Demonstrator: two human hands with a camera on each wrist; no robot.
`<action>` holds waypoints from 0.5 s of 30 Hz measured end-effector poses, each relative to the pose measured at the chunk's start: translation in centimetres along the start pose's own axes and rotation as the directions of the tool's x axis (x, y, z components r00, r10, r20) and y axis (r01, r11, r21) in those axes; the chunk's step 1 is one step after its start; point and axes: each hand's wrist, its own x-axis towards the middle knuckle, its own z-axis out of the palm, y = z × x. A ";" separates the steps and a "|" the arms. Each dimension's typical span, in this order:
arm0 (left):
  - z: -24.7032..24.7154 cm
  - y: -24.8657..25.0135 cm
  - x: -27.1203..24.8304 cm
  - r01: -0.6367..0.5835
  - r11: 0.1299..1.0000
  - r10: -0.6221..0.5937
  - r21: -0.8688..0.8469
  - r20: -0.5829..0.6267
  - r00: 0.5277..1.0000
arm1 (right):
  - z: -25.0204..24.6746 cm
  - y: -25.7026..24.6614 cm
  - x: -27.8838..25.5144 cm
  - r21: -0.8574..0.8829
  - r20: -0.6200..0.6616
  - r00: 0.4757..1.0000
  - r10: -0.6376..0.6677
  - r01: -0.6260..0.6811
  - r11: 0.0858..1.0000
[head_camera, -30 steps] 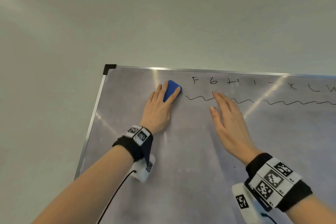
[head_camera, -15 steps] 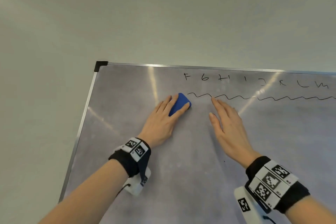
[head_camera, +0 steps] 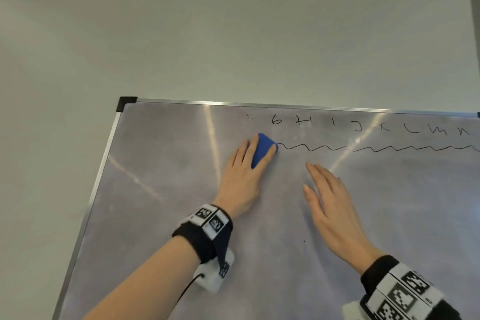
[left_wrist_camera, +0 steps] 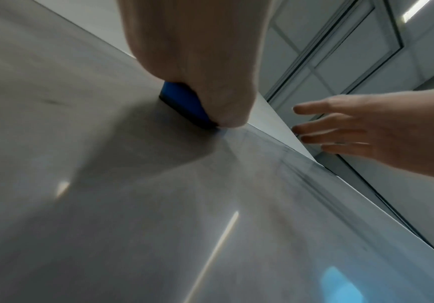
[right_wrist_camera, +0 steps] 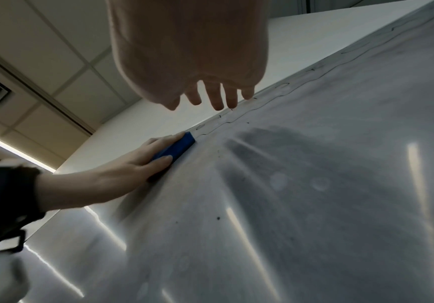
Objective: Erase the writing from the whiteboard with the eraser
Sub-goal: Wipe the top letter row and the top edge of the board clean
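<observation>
Since a second ago, the eraser (head_camera: 262, 149), gripped by the left hand (head_camera: 242, 179), was moved to the wavy line (head_camera: 376, 148) (right hand (head_camera: 331, 205) flat, holding nothing).

A blue eraser (head_camera: 262, 149) is seen on a grey-white whiteboard (head_camera: 155, 215) marked with black letters and a black wavy line (head_camera: 389, 148); black-and-white square-patterned wristbands (head_camera: 209, 223) are worn.
</observation>
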 end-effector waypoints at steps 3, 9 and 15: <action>-0.3 -1.1 -1.3 -0.111 0.992 0.109 0.052 0.031 0.994 | -0.3 0.3 0.4 -0.020 0.017 1.000 -0.009 0.010 1.000; -1.4 -2.4 5.4 0.279 0.959 -0.278 0.048 -0.025 0.960 | -2.2 0.5 1.0 0.023 -0.004 1.000 -0.022 0.022 0.999; 0.4 0.7 5.0 0.196 0.980 -0.194 0.036 -0.041 0.980 | -2.6 2.1 0.0 0.016 0.009 1.000 -0.021 0.021 1.000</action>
